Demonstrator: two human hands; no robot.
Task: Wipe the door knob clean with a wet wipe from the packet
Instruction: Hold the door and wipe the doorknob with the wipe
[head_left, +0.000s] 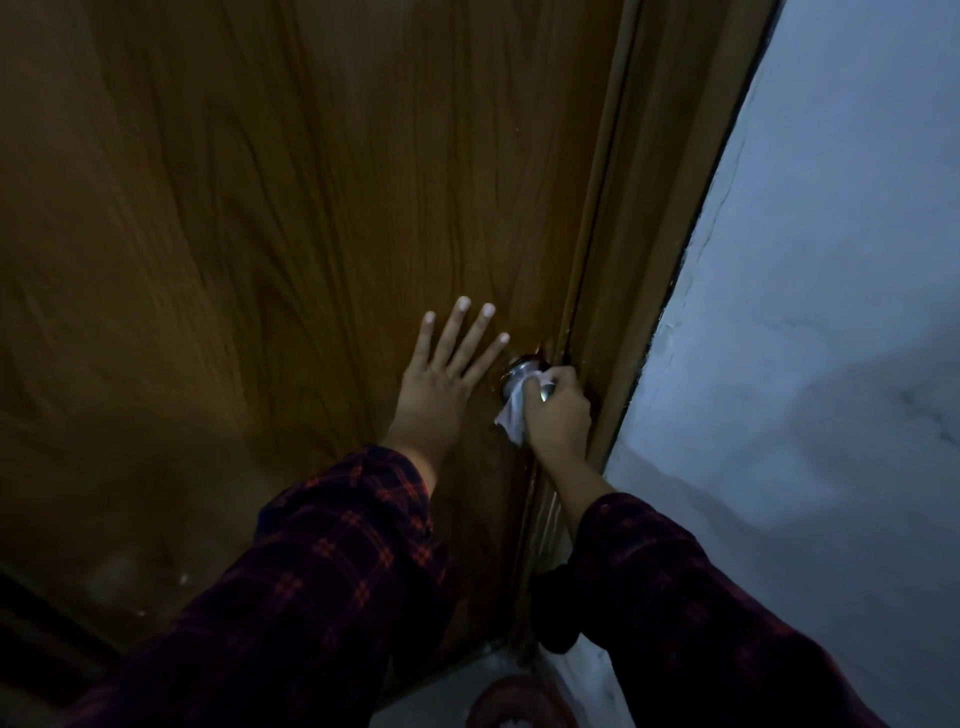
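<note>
Wood grain in a warm brown fills most of the view: the door (311, 208) runs from the upper left down toward the lower middle, with its frame (649, 208) just to the right and a pale bluish wall (831, 260) beyond that, at 3 o'clock. Metal shows at the door's right edge, a little below the centre of the picture, where the door knob (522, 370) sticks out close to the frame. The right hand (558, 410) is closed around the knob from its 4 o'clock side, fingers curled over it, and it grips a white wet wipe (511, 415) pressed against the metal; a loose fold of the wipe hangs out at 7 o'clock from the knob, below the thumb. The left hand (441, 374) lies flat on the door at 9 o'clock from the knob, palm to the wood, all fingers straight and spread, grasping nothing (its little finger ends just beside the knob, whether touching it I cannot tell). Both forearms wear dark plaid sleeves (337, 545) with red lines, coming up from the bottom edge. At 6 o'clock, at the very bottom, a reddish rounded thing (519, 701) sits on the floor, too dim to identify. The light is low throughout.
</note>
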